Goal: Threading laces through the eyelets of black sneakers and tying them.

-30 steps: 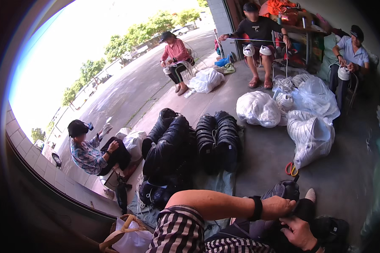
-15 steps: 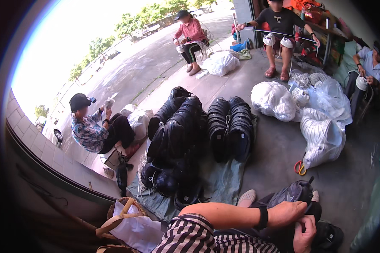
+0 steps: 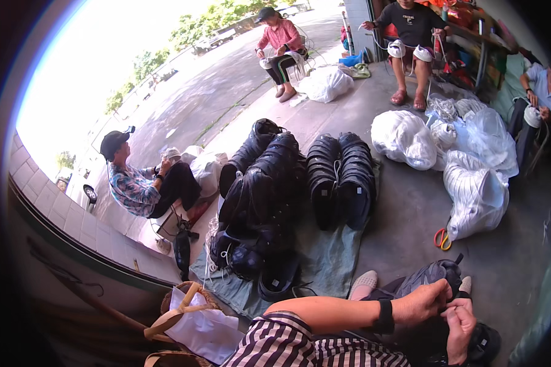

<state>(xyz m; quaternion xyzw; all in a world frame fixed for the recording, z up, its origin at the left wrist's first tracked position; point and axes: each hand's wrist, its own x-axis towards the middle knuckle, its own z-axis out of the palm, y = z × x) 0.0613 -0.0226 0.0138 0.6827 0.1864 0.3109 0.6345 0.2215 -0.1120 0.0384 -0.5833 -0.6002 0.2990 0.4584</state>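
My left hand (image 3: 420,302), with a black band at the wrist, is closed in a pinch at the lower right. Just below and beside it, my right hand (image 3: 459,333) is pinched too, the fingertips of both nearly meeting. What they hold, if anything, is too small or hidden to make out. Right behind my hands, over my lap, is a dark grey shoe-like piece (image 3: 436,276) with a loop at its top. Another black piece (image 3: 485,344) shows beside my right hand.
Long nested stacks of black shoe-like pieces (image 3: 340,177) lie on a green sheet (image 3: 337,260). Orange-handled scissors (image 3: 442,239) lie by white bags (image 3: 476,199) of cord. A basket (image 3: 171,312) with white cloth stands at my left. Several people sit around, hands on white cord or pieces.
My hands have lifted slightly and drawn a little apart, fingertips still close. The seated person at left has lowered their hands. The person at the back no longer stretches a cord across.
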